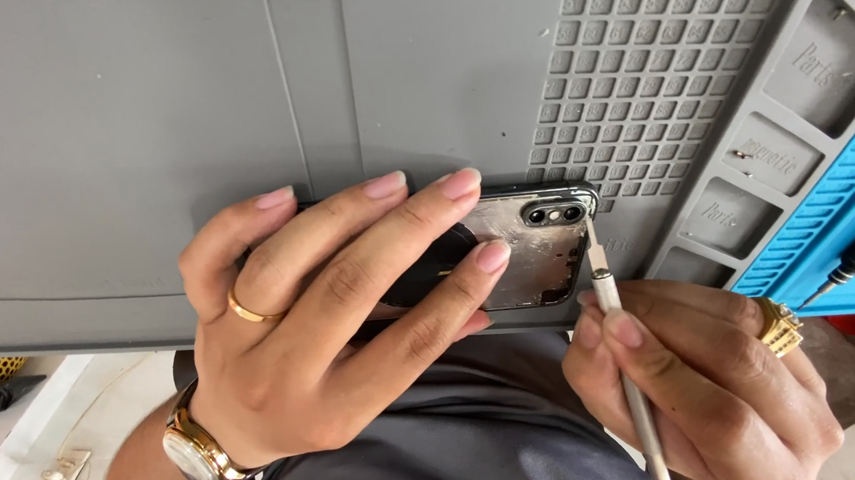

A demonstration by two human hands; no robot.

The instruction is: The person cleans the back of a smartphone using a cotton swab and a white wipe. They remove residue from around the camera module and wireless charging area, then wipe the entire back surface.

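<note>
On the grey mat [120, 141], the left hand [323, 317] pins the phone [539, 252].

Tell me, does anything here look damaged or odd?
Yes. The phone under the left hand has no back cover: bare scuffed metal and a dark round patch show around the camera block. The right hand holds a thin screwdriver, its tip at the phone's corner edge.

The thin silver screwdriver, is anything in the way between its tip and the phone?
Nothing visible: the thin silver screwdriver in the right hand already reaches the corner of the bare metal phone back, beside the camera.
</note>
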